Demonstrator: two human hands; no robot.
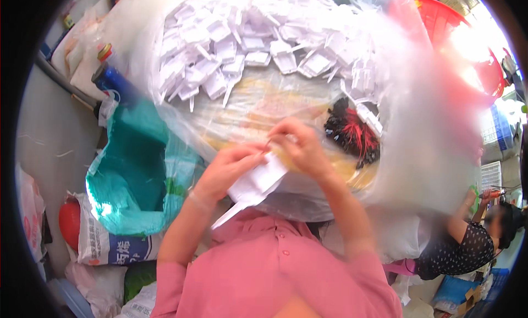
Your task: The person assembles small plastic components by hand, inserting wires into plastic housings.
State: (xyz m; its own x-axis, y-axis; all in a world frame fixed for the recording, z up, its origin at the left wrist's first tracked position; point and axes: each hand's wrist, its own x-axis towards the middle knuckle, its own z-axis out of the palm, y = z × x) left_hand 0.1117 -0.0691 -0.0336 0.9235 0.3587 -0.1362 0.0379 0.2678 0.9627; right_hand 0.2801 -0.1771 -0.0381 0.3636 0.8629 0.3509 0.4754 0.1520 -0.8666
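- Head view: left hand (232, 166) left of wire bundle (353, 132), pinching white plastic piece (258, 180) at its upper end.
- Piece: left of and nearer the wearer than bundle, stem angled down-left.
- Right hand (300, 147): between piece and bundle, fingers curled; can't tell if pinching anything.
- White parts pile (220, 40): mostly beyond bundle.

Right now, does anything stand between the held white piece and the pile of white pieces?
Only the left hand and right hand, at the far end of the held white piece; beyond them, nothing visible blocks the white pile.
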